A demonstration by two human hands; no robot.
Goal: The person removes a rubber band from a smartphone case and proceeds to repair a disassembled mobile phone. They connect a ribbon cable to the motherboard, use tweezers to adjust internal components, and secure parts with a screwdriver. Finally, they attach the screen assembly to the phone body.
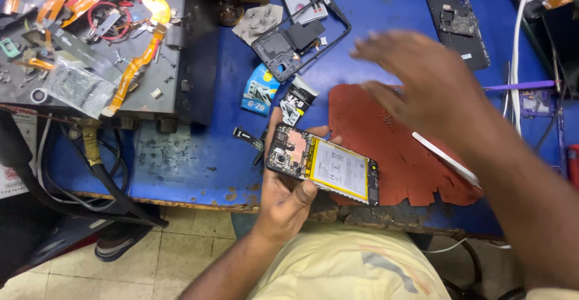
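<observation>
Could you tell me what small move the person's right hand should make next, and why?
Probably lower onto the white flat tool lying on the red mat. The right hand hovers empty and blurred above the blue bench, while the left hand grips the opened black phone with its battery exposed.

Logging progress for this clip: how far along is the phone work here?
Done: the opened phone has its back off, with battery and board exposed. In hand: the left hand grips it at the bench edge; the right hand, blurred, hovers empty over the red mat. Left: a separate frame and dark panel lie unfitted on the blue bench.
</observation>
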